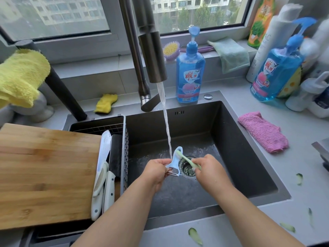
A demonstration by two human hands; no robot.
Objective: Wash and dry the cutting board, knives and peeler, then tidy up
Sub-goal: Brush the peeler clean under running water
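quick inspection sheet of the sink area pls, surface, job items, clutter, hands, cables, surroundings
surface: grey counter with cucumber peel scraps; dark sink, water running from tap
job's things: blue peeler under the stream; cutting board left of sink; white-handled knives in rack
clutter: pink cloth, yellow sponge, soap bottles
hands: left hand holds peeler; right hand scrubs with green brush
cables: nothing seen
surroundings: window, buildings outside
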